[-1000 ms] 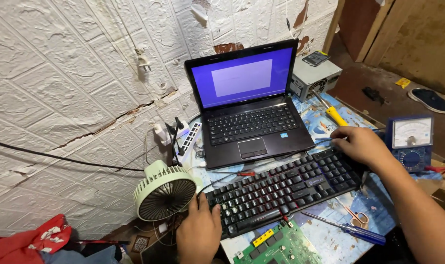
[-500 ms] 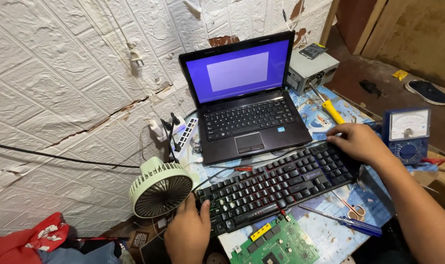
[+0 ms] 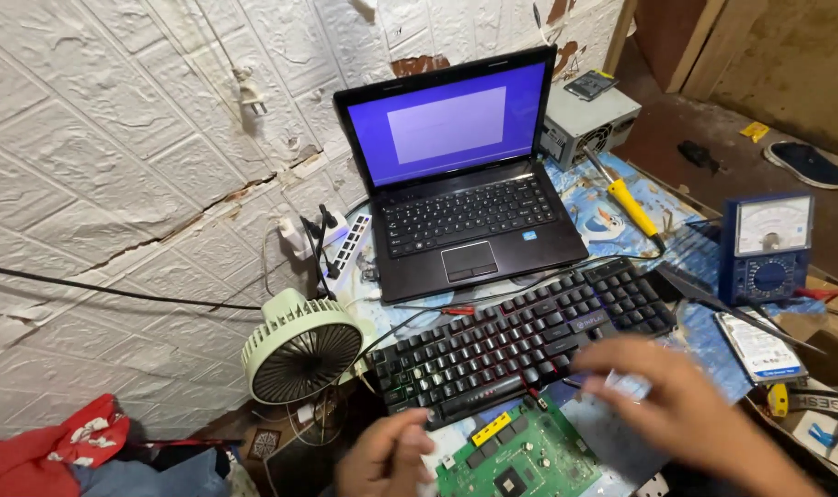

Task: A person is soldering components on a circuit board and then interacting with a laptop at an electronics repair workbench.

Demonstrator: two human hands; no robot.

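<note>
Nearest, at six o'clock, a green circuit board (image 3: 520,460) lies flat, chips up, handy between both hands. The left hand (image 3: 387,456) hovers at seven o'clock, fingers curled loosely; whether it pinches anything I cannot tell. The right hand (image 3: 672,405), blurred, reaches in from four o'clock over the board's edge, fingers spread and holding nothing I can make out. Just beyond, the black keyboard (image 3: 520,336) sits slantwise, apart from both hands. Farther, at twelve, the open laptop (image 3: 465,184) faces the person, screen lit blue.
</note>
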